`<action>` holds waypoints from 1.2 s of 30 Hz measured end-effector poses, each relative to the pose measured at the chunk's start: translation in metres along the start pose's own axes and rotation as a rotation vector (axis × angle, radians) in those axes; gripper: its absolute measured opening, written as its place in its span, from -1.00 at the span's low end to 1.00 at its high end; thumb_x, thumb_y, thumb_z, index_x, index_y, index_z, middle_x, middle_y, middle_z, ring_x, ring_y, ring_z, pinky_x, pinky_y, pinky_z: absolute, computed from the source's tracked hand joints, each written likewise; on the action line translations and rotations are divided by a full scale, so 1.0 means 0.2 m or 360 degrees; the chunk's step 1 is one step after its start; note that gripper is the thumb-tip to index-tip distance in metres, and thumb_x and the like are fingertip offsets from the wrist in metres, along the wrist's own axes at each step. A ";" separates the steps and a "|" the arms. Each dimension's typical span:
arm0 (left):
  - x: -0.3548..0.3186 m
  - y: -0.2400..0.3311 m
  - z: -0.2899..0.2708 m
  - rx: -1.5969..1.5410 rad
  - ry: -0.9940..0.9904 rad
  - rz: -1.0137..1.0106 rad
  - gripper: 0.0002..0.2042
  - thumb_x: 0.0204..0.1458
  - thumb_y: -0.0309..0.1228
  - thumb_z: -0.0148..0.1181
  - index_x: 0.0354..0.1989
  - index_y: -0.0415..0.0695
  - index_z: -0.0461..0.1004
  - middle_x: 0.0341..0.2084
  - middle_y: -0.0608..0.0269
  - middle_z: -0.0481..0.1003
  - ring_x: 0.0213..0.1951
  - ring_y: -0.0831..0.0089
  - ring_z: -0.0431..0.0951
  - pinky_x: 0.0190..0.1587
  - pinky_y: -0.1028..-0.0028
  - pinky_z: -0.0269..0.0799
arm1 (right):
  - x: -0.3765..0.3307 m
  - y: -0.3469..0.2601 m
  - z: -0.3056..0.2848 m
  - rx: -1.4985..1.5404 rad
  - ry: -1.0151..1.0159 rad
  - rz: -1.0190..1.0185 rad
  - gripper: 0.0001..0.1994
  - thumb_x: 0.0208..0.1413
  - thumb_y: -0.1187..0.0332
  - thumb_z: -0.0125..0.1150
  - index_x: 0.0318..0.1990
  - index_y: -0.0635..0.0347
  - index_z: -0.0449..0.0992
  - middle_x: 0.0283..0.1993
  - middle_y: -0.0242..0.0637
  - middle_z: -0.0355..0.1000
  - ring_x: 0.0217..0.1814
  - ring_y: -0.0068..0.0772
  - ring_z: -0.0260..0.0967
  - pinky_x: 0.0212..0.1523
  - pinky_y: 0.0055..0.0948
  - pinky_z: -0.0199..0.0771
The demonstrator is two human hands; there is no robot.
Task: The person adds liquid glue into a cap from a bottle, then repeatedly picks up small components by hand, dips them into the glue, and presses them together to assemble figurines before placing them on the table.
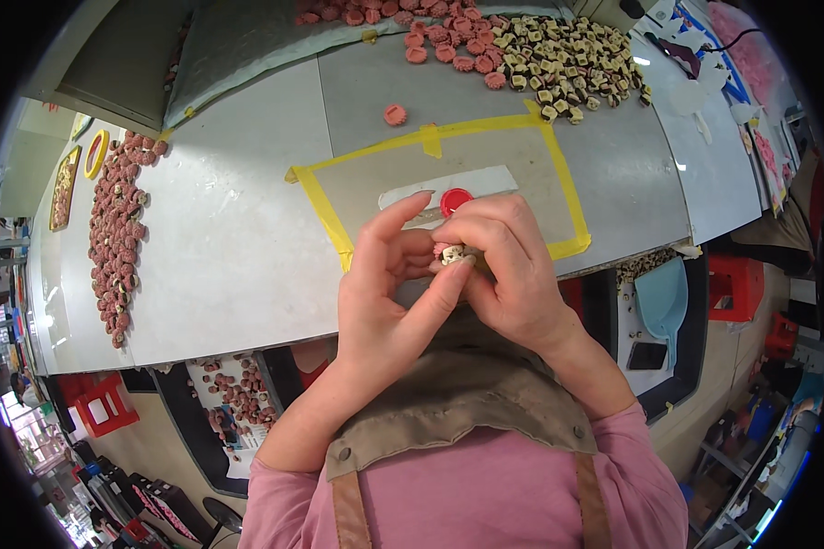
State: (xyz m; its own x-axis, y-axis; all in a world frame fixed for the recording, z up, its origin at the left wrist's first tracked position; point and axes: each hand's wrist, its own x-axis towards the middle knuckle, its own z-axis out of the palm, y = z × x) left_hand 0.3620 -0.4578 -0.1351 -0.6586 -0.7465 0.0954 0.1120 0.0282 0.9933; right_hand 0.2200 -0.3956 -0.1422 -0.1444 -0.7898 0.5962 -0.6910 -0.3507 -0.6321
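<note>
Above the near table edge, both hands meet around a small doll-like head (pixel 452 256) with a cream face and a pink ruffled piece against it. My left hand (pixel 380 297) pinches it from the left, the thumb at its lower side. From the right, the fingertips and thumb of my right hand (pixel 511 261) close on it too; fingers hide part of it. Just beyond them a round red dish (pixel 455 199) stands by a white strip (pixel 494 182), inside a rectangle of yellow tape (pixel 566 188). A loose pink ruffled piece (pixel 395 114) lies beyond the tape.
At the back are heaped pink ruffled pieces (pixel 444 41) and cream-and-dark heads (pixel 568 69). Pink-and-dark pieces (pixel 117 238) line the left side. Below the table edge sit a tray of pieces (pixel 238 389), a light-blue dustpan (pixel 662 293), a phone (pixel 647 356) and red stools (pixel 734 287).
</note>
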 end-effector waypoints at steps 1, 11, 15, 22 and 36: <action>0.00 0.02 0.00 -0.0009 -0.0010 0.0022 -0.42 0.01 -0.60 0.21 0.22 -0.24 0.12 -0.28 0.14 0.48 -0.21 0.48 0.53 -0.11 0.51 0.48 | 0.00 -0.01 -0.01 -0.0013 -0.0008 0.0012 -0.68 -0.15 0.59 0.28 -0.17 0.21 0.44 -0.15 -0.23 0.36 -0.13 -0.19 0.32 -0.13 -0.34 0.39; 0.12 0.13 -0.71 0.1842 0.0408 0.0273 -0.78 0.05 -0.48 0.17 -0.11 -0.21 0.46 -0.07 0.08 0.44 -0.06 0.21 0.46 -0.03 0.38 0.39 | 0.14 0.20 -0.35 -0.0392 -0.0028 0.0147 -0.71 0.00 0.49 0.23 -0.08 0.24 0.45 -0.11 -0.15 0.37 -0.04 -0.12 0.34 -0.03 -0.31 0.38; 0.11 0.14 -1.15 0.2481 0.0785 0.0245 -0.75 0.10 -0.40 0.13 -0.06 -0.20 0.45 0.05 0.02 0.37 0.13 0.12 0.30 0.15 0.26 0.21 | 0.18 0.36 -0.40 -0.0703 0.0095 0.0267 -0.76 0.02 0.52 0.19 -0.12 0.23 0.44 -0.17 -0.14 0.37 -0.06 -0.10 0.34 -0.08 -0.29 0.38; 0.31 0.13 -0.73 0.1860 0.0427 0.0649 -0.63 -0.02 -0.52 0.19 0.03 -0.19 0.41 -0.01 0.00 0.41 0.04 0.11 0.39 0.12 0.28 0.27 | 0.18 0.35 -0.36 -0.0904 0.0002 0.0058 -0.78 0.02 0.54 0.17 -0.13 0.23 0.42 -0.22 -0.17 0.37 -0.18 -0.16 0.38 -0.19 -0.33 0.42; 0.29 0.18 -0.33 0.0931 -0.0038 0.0148 -0.81 0.15 -0.46 0.05 -0.10 -0.23 0.46 -0.17 0.20 0.49 -0.19 0.38 0.52 -0.16 0.49 0.42 | 0.08 0.01 -0.34 -0.0626 -0.0472 0.0271 -0.82 0.06 0.54 0.13 -0.15 0.27 0.46 -0.19 -0.15 0.38 -0.20 -0.19 0.40 -0.17 -0.32 0.42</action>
State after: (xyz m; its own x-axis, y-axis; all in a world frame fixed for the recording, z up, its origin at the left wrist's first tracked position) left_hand 0.3777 -0.5435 -0.0977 -0.6831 -0.7082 0.1783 -0.2545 0.4597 0.8508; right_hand 0.1679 -0.3743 -0.1000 -0.1106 -0.9478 0.2992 -0.8972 -0.0342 -0.4402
